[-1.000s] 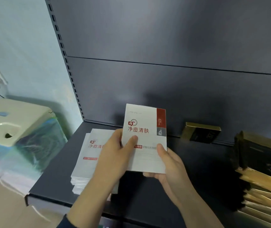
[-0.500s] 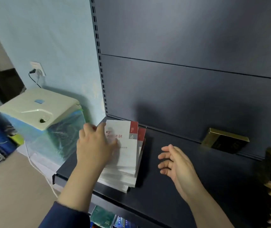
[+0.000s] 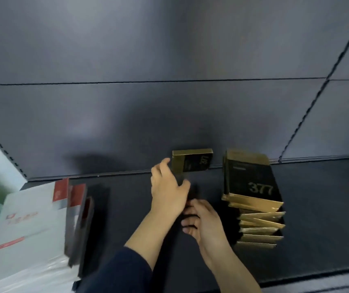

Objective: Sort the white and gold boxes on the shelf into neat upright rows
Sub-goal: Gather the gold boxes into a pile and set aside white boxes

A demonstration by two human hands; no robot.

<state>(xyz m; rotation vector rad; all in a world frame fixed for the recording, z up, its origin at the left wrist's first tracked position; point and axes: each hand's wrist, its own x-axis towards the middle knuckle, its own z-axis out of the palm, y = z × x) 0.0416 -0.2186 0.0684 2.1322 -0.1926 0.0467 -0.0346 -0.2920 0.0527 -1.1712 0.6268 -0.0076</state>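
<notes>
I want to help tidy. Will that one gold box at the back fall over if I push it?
Probably. The gold box looks thin and seems to lean on the back wall, so a nudge could tip it flat. Its sharp edges suggest stiff cardboard that won't bend. Its shiny sides may slide on the smooth shelf.

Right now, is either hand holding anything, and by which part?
The left hand touches the lone gold box at its left edge; a real grip cannot be told. The right hand holds nothing.

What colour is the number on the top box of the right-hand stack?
Gold "377" on a black face, head view.
</notes>
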